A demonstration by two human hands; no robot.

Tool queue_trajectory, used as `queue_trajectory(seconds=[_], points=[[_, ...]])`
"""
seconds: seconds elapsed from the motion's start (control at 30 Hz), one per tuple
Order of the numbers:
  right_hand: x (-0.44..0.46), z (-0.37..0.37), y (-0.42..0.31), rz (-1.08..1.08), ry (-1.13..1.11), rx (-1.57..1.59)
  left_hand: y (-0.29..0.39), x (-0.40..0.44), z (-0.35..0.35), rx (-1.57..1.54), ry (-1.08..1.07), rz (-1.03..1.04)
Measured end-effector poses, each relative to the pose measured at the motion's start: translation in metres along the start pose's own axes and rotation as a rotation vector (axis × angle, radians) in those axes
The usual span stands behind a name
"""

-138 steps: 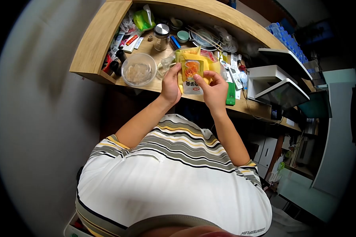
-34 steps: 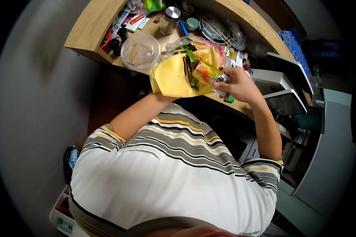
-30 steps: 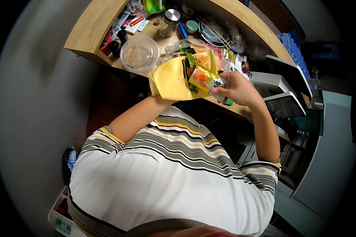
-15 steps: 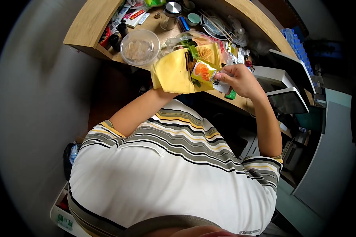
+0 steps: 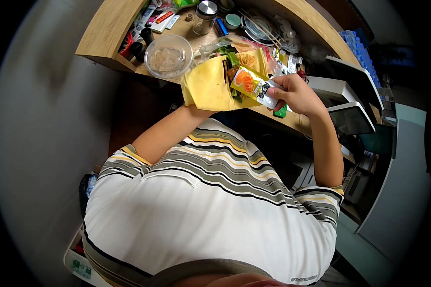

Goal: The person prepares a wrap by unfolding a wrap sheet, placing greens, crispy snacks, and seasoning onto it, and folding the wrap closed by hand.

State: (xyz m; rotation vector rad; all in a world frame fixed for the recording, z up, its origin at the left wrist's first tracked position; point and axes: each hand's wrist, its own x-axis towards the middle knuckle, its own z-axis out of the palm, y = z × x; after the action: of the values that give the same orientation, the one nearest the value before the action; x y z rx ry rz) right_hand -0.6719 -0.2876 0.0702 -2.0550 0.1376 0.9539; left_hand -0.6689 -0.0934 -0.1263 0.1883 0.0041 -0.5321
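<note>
My left hand (image 5: 199, 110) is under a yellow flat wrap (image 5: 205, 85), bearing it from below; its fingers are mostly hidden. Green leaves (image 5: 232, 60) and a browned filling lie along the wrap's middle, with a round ridged piece (image 5: 247, 60) on its far right part. Between the thumb and fingers of my right hand (image 5: 298, 95) is a yellow and silver food sachet (image 5: 255, 85), printed with a picture of orange food. The sachet slants over the filling, its yellow end towards the wrap's middle.
A lidded clear plastic bowl (image 5: 168, 56) stands left of the wrap on the wooden desk (image 5: 176, 34). Behind are a glass jar (image 5: 205, 19), a small green cup (image 5: 232, 21) and plates (image 5: 259, 29) with chopsticks. Screens (image 5: 353, 117) stand to the right.
The sachet in my right hand has turned, so more of its silver printed end shows. My right hand has shifted slightly. The wrap stays in my left hand.
</note>
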Motion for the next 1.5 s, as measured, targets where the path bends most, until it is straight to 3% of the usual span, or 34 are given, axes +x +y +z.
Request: queue_trajectory(seconds=[0.03, 0.1, 0.2, 0.27, 0.3, 0.6, 0.83, 1.03, 1.1, 1.2, 1.3, 1.4, 1.5], points=[[0.000, 0.000, 0.002, 0.000, 0.000, 0.000, -0.001, -0.001, 0.007, 0.497, 0.039, 0.102], [0.002, 0.000, 0.009, -0.020, 0.031, 0.064, -0.003, -0.004, 0.022, 0.994, 0.079, 0.204], [0.005, 0.005, 0.015, -0.054, 0.108, 0.055, 0.001, -0.010, 0.047, 0.850, 0.038, 0.221], [0.006, 0.012, 0.015, -0.089, 0.149, 0.108, 0.005, -0.014, 0.066, 0.053, 0.021, -0.008], [0.005, 0.015, 0.015, -0.123, 0.189, 0.162, 0.006, -0.013, 0.067, -0.107, 0.005, -0.053], [-0.001, 0.026, -0.007, -0.066, 0.329, -0.104, 0.000, -0.005, 0.051, -0.193, -0.085, -0.052], [0.007, 0.027, 0.013, -0.109, 0.347, -0.004, -0.001, -0.003, 0.048, -0.227, -0.105, -0.059], [0.006, 0.027, 0.016, -0.180, 0.327, -0.027, -0.003, -0.003, 0.049, -0.246, -0.115, -0.060], [0.013, 0.022, 0.023, -0.327, 0.282, -0.157, -0.004, -0.003, 0.049, -0.246, -0.118, -0.060], [0.008, 0.022, 0.015, -0.194, 0.289, -0.235, -0.006, -0.002, 0.049, -0.252, -0.125, -0.062], [0.005, 0.025, 0.002, -0.058, 0.189, -0.097, -0.007, 0.000, 0.049, -0.263, -0.136, -0.065], [0.019, 0.029, 0.019, -0.156, 0.191, -0.014, -0.008, 0.000, 0.048, -0.276, -0.151, -0.060], [0.017, 0.040, 0.012, -0.069, 0.182, 0.155, -0.008, 0.003, 0.046, -0.284, -0.172, -0.049]])
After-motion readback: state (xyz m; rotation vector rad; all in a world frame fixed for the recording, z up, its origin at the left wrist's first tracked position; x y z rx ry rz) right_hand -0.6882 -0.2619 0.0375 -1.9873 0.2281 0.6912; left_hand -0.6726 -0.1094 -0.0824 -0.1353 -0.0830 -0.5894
